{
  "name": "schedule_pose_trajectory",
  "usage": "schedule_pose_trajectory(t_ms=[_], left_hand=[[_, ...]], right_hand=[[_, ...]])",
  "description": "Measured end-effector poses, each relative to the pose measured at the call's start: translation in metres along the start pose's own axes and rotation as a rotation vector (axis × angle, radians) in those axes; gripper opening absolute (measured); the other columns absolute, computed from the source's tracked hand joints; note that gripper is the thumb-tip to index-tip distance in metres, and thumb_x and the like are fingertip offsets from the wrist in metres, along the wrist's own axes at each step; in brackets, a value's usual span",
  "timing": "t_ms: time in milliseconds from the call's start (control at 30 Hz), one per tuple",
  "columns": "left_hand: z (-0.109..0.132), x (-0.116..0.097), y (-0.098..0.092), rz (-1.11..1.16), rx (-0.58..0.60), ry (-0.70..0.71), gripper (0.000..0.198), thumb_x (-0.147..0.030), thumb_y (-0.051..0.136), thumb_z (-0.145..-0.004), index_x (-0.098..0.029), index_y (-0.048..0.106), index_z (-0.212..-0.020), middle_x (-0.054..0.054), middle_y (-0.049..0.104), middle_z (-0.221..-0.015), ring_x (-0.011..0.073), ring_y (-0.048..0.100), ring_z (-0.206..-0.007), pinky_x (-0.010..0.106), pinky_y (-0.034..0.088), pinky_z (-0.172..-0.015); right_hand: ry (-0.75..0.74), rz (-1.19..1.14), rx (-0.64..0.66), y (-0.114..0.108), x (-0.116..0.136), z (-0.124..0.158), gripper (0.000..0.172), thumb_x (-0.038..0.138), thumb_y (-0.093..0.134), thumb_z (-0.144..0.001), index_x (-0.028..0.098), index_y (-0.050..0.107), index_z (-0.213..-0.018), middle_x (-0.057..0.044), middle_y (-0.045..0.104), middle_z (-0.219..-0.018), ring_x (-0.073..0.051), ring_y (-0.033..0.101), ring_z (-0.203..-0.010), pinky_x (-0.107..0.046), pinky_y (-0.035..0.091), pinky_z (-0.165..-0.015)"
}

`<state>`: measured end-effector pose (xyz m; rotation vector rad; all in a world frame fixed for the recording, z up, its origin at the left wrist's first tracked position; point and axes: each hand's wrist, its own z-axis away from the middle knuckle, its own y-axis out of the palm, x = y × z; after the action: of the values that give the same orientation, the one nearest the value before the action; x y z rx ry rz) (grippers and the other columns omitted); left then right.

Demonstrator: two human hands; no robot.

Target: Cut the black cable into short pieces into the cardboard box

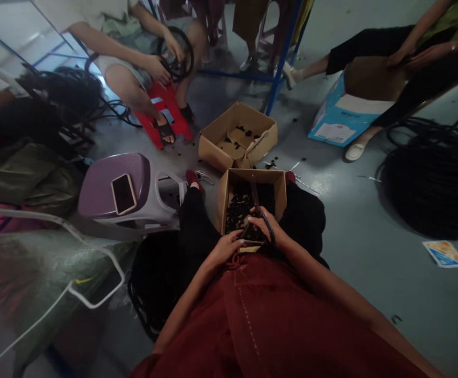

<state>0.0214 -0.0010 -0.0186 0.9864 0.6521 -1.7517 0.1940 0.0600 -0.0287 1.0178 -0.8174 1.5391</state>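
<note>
My left hand (227, 247) and my right hand (266, 224) meet over my lap, at the near edge of a cardboard box (223, 202) that holds several small black pieces. Both hands are closed on a thin black cable (257, 202) that runs up over the box. My right fingers curl around the cable's loop; my left pinches its end. The box sits between my knees, which are in black trousers.
A second open box (213, 142) lies just beyond. A purple plastic stool (95, 191) with a phone (124, 193) stands at left. A large black cable coil (429, 184) lies at right. Other people sit around; one at top left holds a cable coil.
</note>
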Motion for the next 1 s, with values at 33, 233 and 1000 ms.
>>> schedule_pose_trajectory(t_ms=[33,233,1000], left_hand=[[0.002,-0.001,-0.002,-0.010,0.004,-0.005,0.049,-0.030,0.052,-0.078,-0.010,0.051,-0.124,0.003,0.060,-0.079,0.0073,0.045,-0.057,0.020,0.036,-0.056],[0.010,-0.008,-0.012,-0.043,-0.021,-0.050,0.046,-0.032,0.049,-0.078,-0.008,0.056,-0.116,0.002,0.059,-0.075,0.0066,0.042,-0.053,0.020,0.032,-0.051],[-0.007,-0.005,0.002,0.118,0.048,-0.057,0.039,-0.032,0.051,-0.079,-0.010,0.053,-0.111,0.002,0.058,-0.078,0.0062,0.042,-0.054,0.020,0.031,-0.052]], right_hand=[[0.001,-0.017,-0.030,-0.004,0.002,-0.004,0.040,0.039,0.061,-0.065,0.022,0.044,-0.097,0.010,0.044,-0.053,-0.009,0.043,-0.045,-0.022,0.035,-0.044],[0.053,-0.110,-0.142,-0.018,0.000,-0.022,0.047,0.041,0.067,-0.059,0.023,0.044,-0.096,0.009,0.046,-0.055,-0.009,0.043,-0.041,-0.021,0.032,-0.040],[0.012,-0.166,-0.090,-0.011,-0.012,-0.015,0.039,0.037,0.063,-0.065,0.024,0.048,-0.098,0.005,0.056,-0.068,-0.009,0.048,-0.047,-0.022,0.037,-0.044]])
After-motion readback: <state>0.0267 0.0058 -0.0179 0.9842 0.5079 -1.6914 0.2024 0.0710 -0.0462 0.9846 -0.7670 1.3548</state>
